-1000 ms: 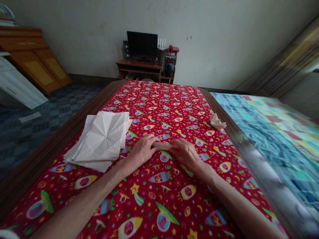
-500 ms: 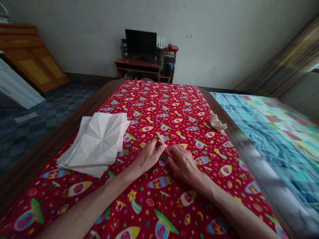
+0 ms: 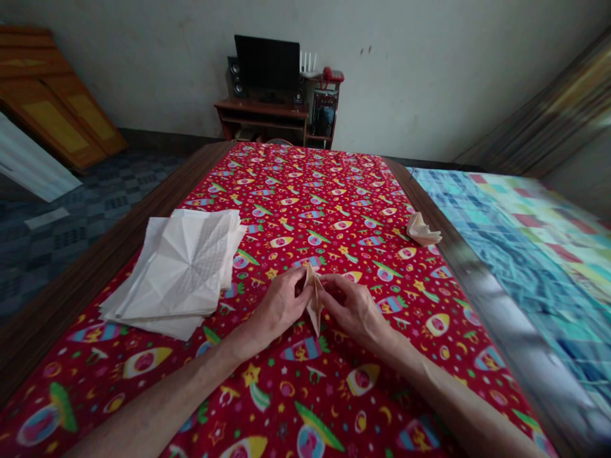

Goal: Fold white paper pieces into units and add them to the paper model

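A narrow piece of folded paper (image 3: pixel 314 302), cream-coloured and pointed at its lower end, is held between both hands just above the red patterned cloth (image 3: pixel 329 394). My left hand (image 3: pixel 285 296) pinches its left side, thumb in front. From the right, my right hand (image 3: pixel 354 305) grips it with thumb and fingers. Parts of the paper are hidden behind the fingers. To the left lies a stack of creased paper sheets (image 3: pixel 184 267), the top one with folds radiating from its middle. Another folded paper piece (image 3: pixel 422 229) rests near the table's right edge.
The cloth covers a dark wooden table (image 3: pixel 157 191). A bed with a blue checked cover (image 3: pixel 482 235) adjoins on the right. Beyond the far edge stands a desk (image 3: pixel 262 109) with a monitor (image 3: pixel 267 63). A wooden cabinet (image 3: pixel 71 114) is at far left.
The folded paper has been turned, so its long pointed shape now faces me and hangs downward. Both hands have shifted around it, and the view has tilted down slightly.
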Demonstrator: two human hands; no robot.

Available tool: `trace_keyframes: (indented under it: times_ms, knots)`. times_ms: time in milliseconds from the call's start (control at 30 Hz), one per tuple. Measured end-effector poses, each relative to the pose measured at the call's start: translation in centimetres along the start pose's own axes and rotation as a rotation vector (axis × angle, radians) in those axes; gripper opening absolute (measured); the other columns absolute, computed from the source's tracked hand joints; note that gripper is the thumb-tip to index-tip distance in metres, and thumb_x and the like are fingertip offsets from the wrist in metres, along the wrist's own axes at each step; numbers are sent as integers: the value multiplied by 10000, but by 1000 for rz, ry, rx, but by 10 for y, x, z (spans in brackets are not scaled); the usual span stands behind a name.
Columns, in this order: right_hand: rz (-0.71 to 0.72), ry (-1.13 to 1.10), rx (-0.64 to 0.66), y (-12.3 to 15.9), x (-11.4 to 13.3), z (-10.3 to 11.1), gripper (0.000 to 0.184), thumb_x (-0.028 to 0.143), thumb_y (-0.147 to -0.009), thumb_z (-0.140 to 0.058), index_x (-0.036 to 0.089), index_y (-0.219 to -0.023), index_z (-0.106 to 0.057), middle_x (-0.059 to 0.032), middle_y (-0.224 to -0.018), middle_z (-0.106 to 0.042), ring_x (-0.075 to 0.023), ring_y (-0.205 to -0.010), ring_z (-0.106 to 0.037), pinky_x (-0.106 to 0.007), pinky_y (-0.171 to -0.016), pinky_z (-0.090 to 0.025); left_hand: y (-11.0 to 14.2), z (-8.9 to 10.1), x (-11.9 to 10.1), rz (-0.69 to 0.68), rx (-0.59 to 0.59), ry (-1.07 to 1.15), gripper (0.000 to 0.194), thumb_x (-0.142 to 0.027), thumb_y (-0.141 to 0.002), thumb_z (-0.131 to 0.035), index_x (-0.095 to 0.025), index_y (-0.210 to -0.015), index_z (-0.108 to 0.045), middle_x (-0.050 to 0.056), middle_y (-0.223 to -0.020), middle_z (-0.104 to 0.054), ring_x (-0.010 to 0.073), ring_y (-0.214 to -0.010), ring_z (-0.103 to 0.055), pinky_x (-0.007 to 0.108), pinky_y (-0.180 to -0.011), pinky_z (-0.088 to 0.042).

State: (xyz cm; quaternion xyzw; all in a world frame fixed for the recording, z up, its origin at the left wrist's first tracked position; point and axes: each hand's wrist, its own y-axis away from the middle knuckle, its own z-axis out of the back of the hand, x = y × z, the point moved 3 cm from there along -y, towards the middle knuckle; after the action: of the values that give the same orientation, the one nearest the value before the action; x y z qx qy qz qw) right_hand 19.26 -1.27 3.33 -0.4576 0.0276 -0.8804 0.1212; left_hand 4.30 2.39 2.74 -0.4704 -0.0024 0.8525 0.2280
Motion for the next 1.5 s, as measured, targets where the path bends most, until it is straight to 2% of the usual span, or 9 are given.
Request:
trace_keyframes:
  times_ms: [167,267,467,800,900,1033,1167,1333,1500]
  knots:
    - [-9,174,-38,-2,-2,-1,98,176,-792,-528,184,-729,-603,18,-639,-602,-99,-553,-512,-207,-534,-350,1,0,-4,-72,-23,15,299,-95,-792,-517,-139,-1064,-631,82,-1027,-679,179,-943,-642,295,-868,-508]
    - [-28,208,-73,-2,-4,0,156,169,-773,-523,180,-617,-528,41,-540,-517,-75,-482,-425,-199,-487,-290,1,0,-6,-67,-18,-23,405,-44,-748,-517,-139,-1128,-621,87,-1048,-666,183,-945,-628,309,-871,-507]
    - [-100,182,-72,-2,-5,2,116,174,-759,-511,179,-649,-549,39,-545,-522,-80,-492,-456,-189,-492,-304,1,1,-5,101,64,103,479,-58,-742,-489,-145,-1202,-590,48,-906,-655,128,-701,-602,247,-673,-517]
    - [-115,145,-57,-3,-5,1,214,180,-767,-517,188,-571,-431,61,-496,-422,-68,-452,-385,-197,-457,-273,5,-9,0,271,287,683,621,-293,-792,-594,-136,-1356,-390,42,-883,-639,150,-764,-623,238,-659,-483]
    - [-93,128,-96,0,-2,3,186,234,-825,-523,191,-648,-491,40,-559,-495,-92,-496,-452,-211,-482,-332,5,-8,-1,325,249,721,641,-341,-766,-662,-142,-1328,-426,49,-901,-654,163,-797,-636,245,-687,-489]
    - [149,174,-236,8,12,14,132,285,-885,-525,192,-970,-565,-54,-888,-617,-169,-805,-579,-286,-716,-454,5,-6,-1,408,138,800,715,-412,-749,-682,-126,-1337,-393,51,-892,-668,174,-795,-654,277,-728,-506]
    - [280,212,-99,14,19,12,171,261,-917,-494,209,-1040,-602,-55,-863,-630,-160,-762,-576,-285,-686,-462,4,-7,0,391,115,747,737,-458,-753,-658,-118,-1343,-376,46,-861,-677,184,-799,-659,292,-732,-512]
    - [290,228,-111,13,14,11,192,244,-928,-469,202,-998,-643,-26,-730,-612,-124,-619,-540,-241,-571,-424,6,-5,-7,363,166,690,663,-463,-794,-608,-127,-1326,-401,42,-858,-665,188,-831,-647,273,-716,-507]
    - [169,144,-137,9,10,18,156,225,-890,-517,203,-902,-670,-16,-747,-656,-122,-657,-582,-226,-605,-437,6,-4,-14,354,195,763,608,-463,-822,-580,-155,-1314,-401,8,-813,-598,132,-678,-590,233,-603,-489]
